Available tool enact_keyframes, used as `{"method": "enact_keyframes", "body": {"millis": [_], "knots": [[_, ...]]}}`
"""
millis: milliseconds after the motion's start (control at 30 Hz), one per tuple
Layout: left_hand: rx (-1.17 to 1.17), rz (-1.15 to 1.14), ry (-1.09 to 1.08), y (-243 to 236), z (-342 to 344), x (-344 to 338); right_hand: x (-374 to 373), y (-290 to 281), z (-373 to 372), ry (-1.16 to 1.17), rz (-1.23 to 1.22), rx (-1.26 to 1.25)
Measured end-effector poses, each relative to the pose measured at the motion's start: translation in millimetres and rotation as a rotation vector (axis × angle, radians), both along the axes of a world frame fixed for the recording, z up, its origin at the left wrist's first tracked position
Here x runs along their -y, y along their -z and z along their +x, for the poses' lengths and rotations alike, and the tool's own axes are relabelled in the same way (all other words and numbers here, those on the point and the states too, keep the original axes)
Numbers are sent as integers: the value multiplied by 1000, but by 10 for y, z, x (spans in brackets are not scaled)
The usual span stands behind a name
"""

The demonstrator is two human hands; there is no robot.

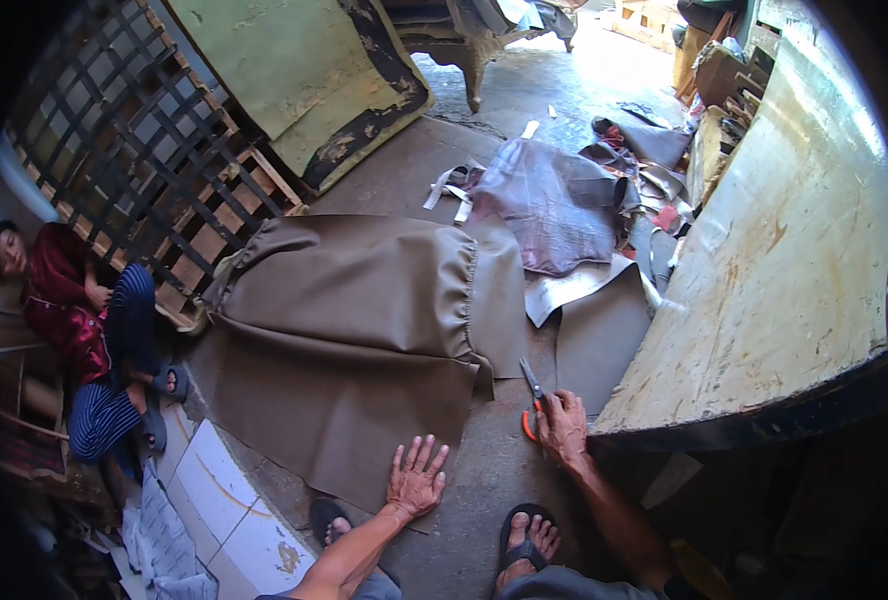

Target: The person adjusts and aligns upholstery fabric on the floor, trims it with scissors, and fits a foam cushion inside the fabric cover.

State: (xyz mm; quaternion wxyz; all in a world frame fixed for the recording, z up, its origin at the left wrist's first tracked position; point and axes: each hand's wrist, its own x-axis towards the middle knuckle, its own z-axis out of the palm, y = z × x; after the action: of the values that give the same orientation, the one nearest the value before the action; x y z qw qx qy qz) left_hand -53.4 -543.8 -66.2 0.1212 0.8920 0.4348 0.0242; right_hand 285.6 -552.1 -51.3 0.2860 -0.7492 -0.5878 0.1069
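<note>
Brown leather-like upholstery material (354,285) lies spread on the floor before me, with a gathered seam along its right part and a flat panel towards me. My left hand (416,480) rests on the near edge of that panel, fingers spread and nothing in the grasp. In my right hand (562,425) is a pair of scissors (530,380) with orange handles, its blades pointing away from me. The scissors are just right of the material, over bare floor. Another brown piece (604,335) lies beyond my right hand, by the table.
A worn pale table (764,270) curves along the right. Purplish sheeting (549,205) and scraps lie farther back. At left a person (74,300) sits beside a webbed wooden frame (134,130). A torn pale panel (294,80) leans at the back; white tiles (214,490) lie near left.
</note>
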Motion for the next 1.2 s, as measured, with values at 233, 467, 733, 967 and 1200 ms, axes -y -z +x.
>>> {"method": "enact_keyframes", "body": {"millis": [233,467,733,967,1200], "knots": [[-10,-3,7,-25,2,-34,-28,-20,4,-10,2,-22],[-3,-8,20,-3,29,-45,-44,-47,22,9,7,-6],[-15,7,6,24,-21,-7,-61,-64,-13,-2,1,-18],[-4,2,11,10,-1,-29,-51,-49,7,-5,-3,-11],[-22,-2,9,16,-9,-38,-36,3,0,2,6,-6]]}}
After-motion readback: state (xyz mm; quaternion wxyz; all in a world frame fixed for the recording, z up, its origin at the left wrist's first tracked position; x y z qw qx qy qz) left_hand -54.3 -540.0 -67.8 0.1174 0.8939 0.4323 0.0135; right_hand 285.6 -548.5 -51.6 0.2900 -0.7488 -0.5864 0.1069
